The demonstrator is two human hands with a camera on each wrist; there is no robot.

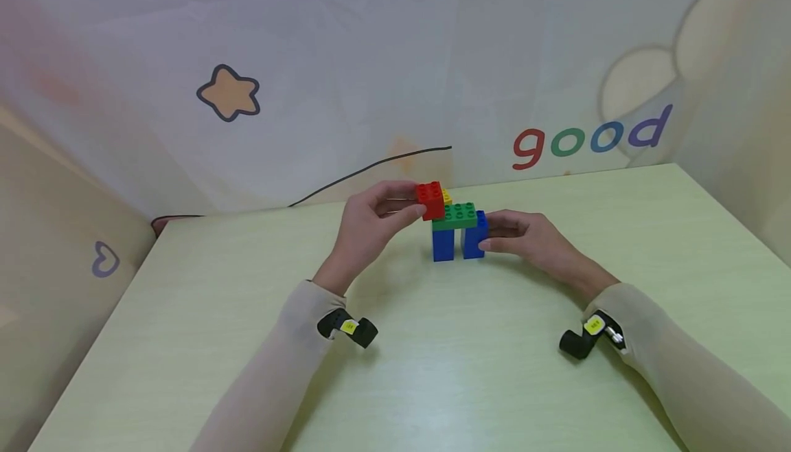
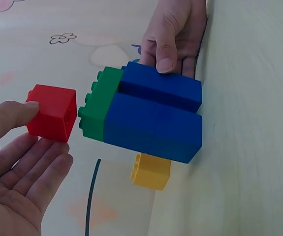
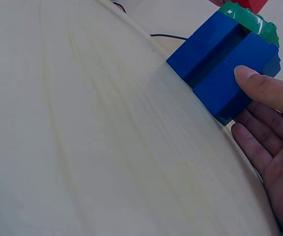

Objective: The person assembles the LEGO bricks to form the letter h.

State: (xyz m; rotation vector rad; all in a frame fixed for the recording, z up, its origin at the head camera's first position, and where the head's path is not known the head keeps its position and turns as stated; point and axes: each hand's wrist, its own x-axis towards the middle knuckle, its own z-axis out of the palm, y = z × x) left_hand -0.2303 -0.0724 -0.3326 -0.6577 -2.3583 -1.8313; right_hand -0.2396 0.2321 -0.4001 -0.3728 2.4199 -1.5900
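My left hand (image 1: 371, 217) pinches a red building block (image 1: 430, 199) between thumb and fingers, above the left end of a green block (image 1: 459, 217). In the left wrist view a gap separates the red block (image 2: 51, 112) from the green block's studs (image 2: 88, 97). That green block lies across two blue columns, the left one (image 1: 443, 245) and the right one (image 1: 472, 240), which stand on the table. The right column is held by my right hand (image 1: 530, 238), thumb (image 3: 259, 86) on its near face. A yellow block (image 2: 152, 172) stands behind, mostly hidden in the head view.
The pale wooden table (image 1: 445, 369) reaches back to a printed cloth wall (image 1: 371, 81) close behind the blocks. Cloth also rises at the left and right sides. A small black camera sits on each wrist, the left one (image 1: 349, 327) and the right one (image 1: 581, 342).
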